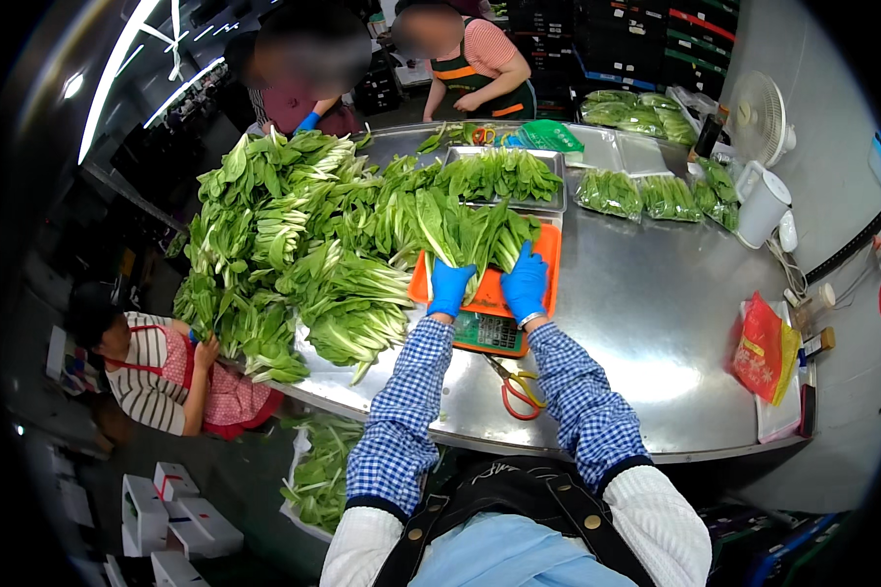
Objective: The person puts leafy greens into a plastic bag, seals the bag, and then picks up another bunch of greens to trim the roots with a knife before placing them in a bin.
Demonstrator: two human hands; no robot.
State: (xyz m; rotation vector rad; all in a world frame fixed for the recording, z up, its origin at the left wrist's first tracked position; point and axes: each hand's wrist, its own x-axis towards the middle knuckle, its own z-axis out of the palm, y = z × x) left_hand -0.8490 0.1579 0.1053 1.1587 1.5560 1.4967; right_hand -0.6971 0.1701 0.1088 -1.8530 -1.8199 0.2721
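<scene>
both blue-gloved hands, left hand and right hand, fingers wrapped around a bunch of leafy green bok choy on an orange plastic scale tray atop the steel bench

Steel worktable, strip lights overhead, stacked dark crates behind, white fan, floor perhaps grey concrete.

Orange scale platform mostly hidden beneath greens and hands.
</scene>
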